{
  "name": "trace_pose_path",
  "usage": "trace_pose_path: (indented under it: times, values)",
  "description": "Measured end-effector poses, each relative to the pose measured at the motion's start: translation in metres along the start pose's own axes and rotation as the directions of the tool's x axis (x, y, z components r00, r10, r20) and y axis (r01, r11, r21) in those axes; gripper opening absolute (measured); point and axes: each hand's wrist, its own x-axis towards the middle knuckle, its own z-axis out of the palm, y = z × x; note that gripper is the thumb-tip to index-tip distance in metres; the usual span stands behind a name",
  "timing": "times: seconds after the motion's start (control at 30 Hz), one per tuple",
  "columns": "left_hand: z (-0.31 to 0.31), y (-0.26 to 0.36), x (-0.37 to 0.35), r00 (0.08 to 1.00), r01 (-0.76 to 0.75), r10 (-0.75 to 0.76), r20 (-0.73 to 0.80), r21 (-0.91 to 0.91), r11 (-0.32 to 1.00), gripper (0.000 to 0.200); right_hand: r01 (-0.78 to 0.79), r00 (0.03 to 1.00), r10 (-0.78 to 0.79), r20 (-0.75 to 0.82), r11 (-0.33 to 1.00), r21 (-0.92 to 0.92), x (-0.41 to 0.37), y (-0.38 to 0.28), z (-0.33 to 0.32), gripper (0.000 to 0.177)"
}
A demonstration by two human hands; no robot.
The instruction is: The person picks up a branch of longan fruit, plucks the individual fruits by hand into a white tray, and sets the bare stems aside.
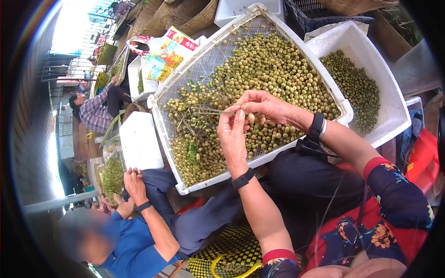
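A large white mesh crate (185, 189) holds many small round yellow-green fruits (278, 69), with stalks and leaves among those at its left side. Over the crate, my left hand (233, 141) pinches a thin stem (211, 111) between thumb and fingers. Right beside it, touching its fingertips, my right hand (266, 107) is closed in a pinch at the stem's other end. A few pale fruits show beneath the right palm. Whether they hang from this stem is hidden by the fingers.
A white tub (391, 111) of smaller greener fruits stands right of the crate. A white box lid (141, 139) and a printed bag (171, 53) lie on the left. A co-worker in a blue shirt (139, 243) sits close at lower left; another person (95, 109) sits farther back.
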Motion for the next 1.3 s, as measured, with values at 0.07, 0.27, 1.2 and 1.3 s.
trace_pose_path:
  times: [0.07,0.27,1.2,1.3]
  values:
    - [0.001,-0.005,0.003,0.998,0.044,-0.05,-0.026,-0.205,0.978,0.015,0.082,0.997,-0.082,0.006,0.993,-0.079,0.002,0.0,0.005,0.022]
    - [-0.015,-0.038,0.024,0.97,0.082,-0.125,-0.21,-0.205,0.975,0.018,0.06,0.993,-0.092,-0.079,0.94,-0.337,-0.015,0.0,-0.005,0.011]
    - [0.005,-0.028,0.019,0.953,0.115,-0.163,-0.255,-0.192,0.975,0.021,0.42,0.847,-0.492,0.2,0.389,-0.82,0.0,-0.004,0.007,0.014]
    - [0.018,-0.031,0.019,0.939,0.107,-0.159,-0.306,-0.18,0.978,0.021,0.326,0.866,-0.489,0.102,0.398,-0.858,-0.013,0.0,0.004,0.011]
